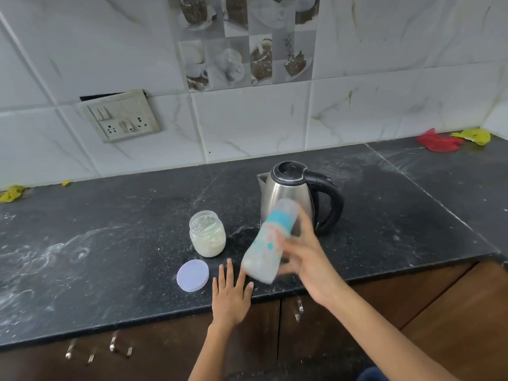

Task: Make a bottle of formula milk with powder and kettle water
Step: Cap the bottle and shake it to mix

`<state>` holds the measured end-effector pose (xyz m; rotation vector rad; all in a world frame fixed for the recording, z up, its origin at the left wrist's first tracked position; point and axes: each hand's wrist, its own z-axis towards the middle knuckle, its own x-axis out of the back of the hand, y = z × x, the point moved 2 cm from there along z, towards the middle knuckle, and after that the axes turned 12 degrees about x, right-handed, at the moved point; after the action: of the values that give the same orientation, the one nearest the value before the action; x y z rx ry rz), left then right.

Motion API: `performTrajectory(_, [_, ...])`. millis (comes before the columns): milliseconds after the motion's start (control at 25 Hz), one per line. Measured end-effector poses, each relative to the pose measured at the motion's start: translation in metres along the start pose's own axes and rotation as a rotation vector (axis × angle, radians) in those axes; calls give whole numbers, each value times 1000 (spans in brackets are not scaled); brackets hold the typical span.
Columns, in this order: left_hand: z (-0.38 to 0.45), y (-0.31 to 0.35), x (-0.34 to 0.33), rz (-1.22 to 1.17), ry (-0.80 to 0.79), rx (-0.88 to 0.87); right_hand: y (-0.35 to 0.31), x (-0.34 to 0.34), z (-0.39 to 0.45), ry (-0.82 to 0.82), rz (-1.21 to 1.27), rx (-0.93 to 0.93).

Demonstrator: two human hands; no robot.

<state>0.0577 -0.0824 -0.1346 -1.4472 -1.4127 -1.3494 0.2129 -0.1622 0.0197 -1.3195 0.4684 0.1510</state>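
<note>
My right hand [305,259] grips a baby bottle [268,243] with a blue collar and clear cap, held tilted above the counter and blurred by motion; milky liquid shows in its lower end. My left hand [231,292] lies flat on the dark counter [110,257], fingers spread, holding nothing. A clear jar of pale powder [207,233] stands open just left of the bottle. Its round lilac lid [192,275] lies flat in front of it, beside my left hand. A steel kettle [288,193] with a black lid and handle stands behind the bottle.
A tiled wall with a switch and socket panel [121,116] runs behind the counter. A red cloth [437,143] and a yellow cloth [472,136] lie at the far right corner, another yellow cloth [12,192] at far left. Brown cabinet doors with metal handles [298,309] sit below.
</note>
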Motion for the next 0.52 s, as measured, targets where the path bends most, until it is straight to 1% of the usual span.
performTrajectory(40, [0, -1, 0, 10, 2, -2, 3, -4, -7, -65, -58, -36])
performTrajectory(80, [0, -2, 0, 15, -2, -3, 5, -7, -9, -79, -63, -36])
performTrajectory(120, [0, -2, 1, 13, -3, -6, 5, -3, -5, -28, -15, -8])
performTrajectory(200, [-2, 0, 2, -26, 20, -11, -1, 4, 5, 133, 149, 57])
performTrajectory(240, [-2, 0, 2, -40, 29, -11, -2, 3, 6, 163, 174, 54])
performTrajectory(360, [-3, -1, 2, -34, 18, -22, 5, -8, -7, -1, 8, -42])
performTrajectory(400, [-3, -1, 4, -33, 8, -24, 7, -8, -7, 10, 5, -34])
performTrajectory(480, [-3, 0, 4, -37, 31, -21, 6, 3, 1, 172, 122, 34])
performTrajectory(520, [-2, 0, 4, -39, 44, -12, 3, 4, 3, 215, 169, 51])
